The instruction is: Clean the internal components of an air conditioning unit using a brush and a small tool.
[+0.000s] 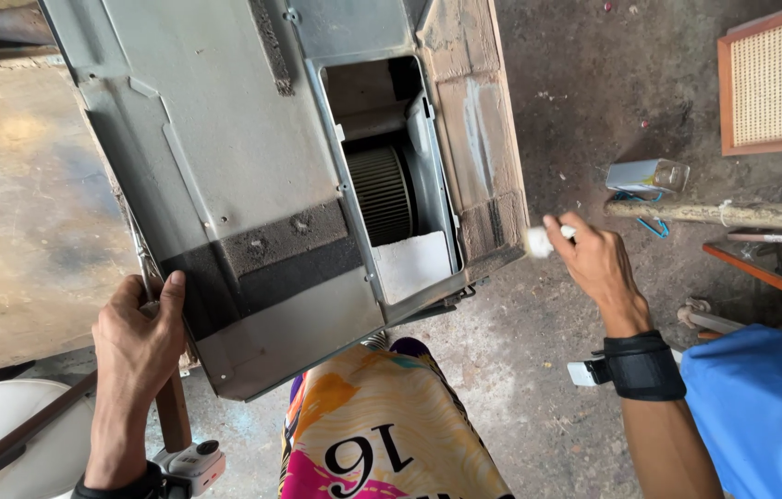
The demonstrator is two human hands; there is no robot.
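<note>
A grey sheet-metal appliance housing [225, 139] lies tilted in front of me, with an opening that shows a ribbed cylindrical fan wheel [382, 192] and a pale panel below it. My left hand [137, 342] grips the housing's lower left corner, thumb on the dark strip. My right hand [594, 263] hovers just right of the housing, pinching a small white object [539, 241] whose kind I cannot tell. A black strap circles my right wrist.
A worn wooden block [479, 139] borders the housing's right side. On the dirt floor lie a small clear bottle [647, 176], a wooden pole [733, 214], a cane-panelled frame [775, 79], blue cloth [761, 397] and a white round object [3, 434]. My patterned garment [382, 425] is below.
</note>
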